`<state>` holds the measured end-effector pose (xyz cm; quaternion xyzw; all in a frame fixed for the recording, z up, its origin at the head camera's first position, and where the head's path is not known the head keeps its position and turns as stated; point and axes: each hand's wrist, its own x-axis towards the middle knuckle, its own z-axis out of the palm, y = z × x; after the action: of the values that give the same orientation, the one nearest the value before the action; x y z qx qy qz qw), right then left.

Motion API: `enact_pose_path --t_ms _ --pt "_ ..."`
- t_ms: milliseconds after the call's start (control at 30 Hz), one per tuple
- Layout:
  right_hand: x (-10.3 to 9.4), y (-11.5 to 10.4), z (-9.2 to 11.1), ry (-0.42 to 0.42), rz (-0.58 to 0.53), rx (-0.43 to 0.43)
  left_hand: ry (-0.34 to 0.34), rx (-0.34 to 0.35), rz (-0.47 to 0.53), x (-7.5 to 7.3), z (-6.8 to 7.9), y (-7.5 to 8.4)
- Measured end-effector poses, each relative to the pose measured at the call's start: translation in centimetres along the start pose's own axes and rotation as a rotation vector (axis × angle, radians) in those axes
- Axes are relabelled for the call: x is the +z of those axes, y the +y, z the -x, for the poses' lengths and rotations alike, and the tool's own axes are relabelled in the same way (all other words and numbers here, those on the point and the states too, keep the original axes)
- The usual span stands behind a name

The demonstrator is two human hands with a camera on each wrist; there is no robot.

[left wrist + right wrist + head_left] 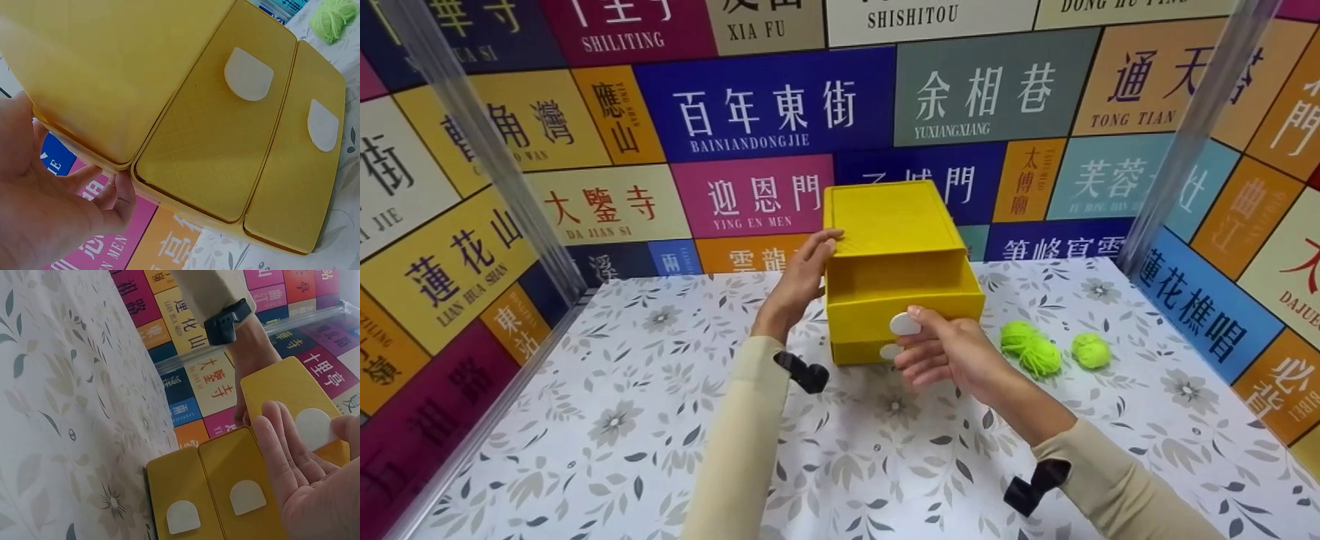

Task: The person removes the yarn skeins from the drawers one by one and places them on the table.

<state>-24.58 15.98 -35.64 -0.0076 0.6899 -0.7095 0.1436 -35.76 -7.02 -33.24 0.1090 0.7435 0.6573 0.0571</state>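
A yellow drawer box point(892, 217) stands on the table, its top drawer point(907, 315) pulled out so that part of its bare inside shows. Against the box's left side rests my left hand point(799, 281), fingertips at the upper front edge; the left wrist view shows those fingers point(121, 194) beside the front edge. My right hand point(952, 352) pinches the rounded white tab point(314, 429) on the top drawer's front, the thumb on the tab and the other fingers extended. Two lower drawers point(228, 484), each with a white tab, sit closed below it.
Two bright green yarn balls, a larger one point(1031, 349) and a smaller one point(1090, 351), lie right of the box. A leaf-patterned cloth point(622, 465) covers the table. Behind it rises a wall point(765, 97) of coloured sign panels, with clear posts point(1174, 142) at the corners.
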Motion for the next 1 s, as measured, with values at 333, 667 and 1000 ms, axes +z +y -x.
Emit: enact_pose_path --t_ms 333,667,1000 --pt "0.1 -0.4 -1.3 0.007 -0.024 -0.006 0.003 0.01 -0.002 0.1 -0.1 -0.2" --pt "-0.2 -0.7 -2.4 0.032 -0.026 0.005 0.001 0.006 0.018 0.3 -0.2 -0.3" --pt "-0.1 -1.1 -3.8 0.065 -0.043 0.036 0.001 -0.001 0.013 0.2 -0.1 -0.2"
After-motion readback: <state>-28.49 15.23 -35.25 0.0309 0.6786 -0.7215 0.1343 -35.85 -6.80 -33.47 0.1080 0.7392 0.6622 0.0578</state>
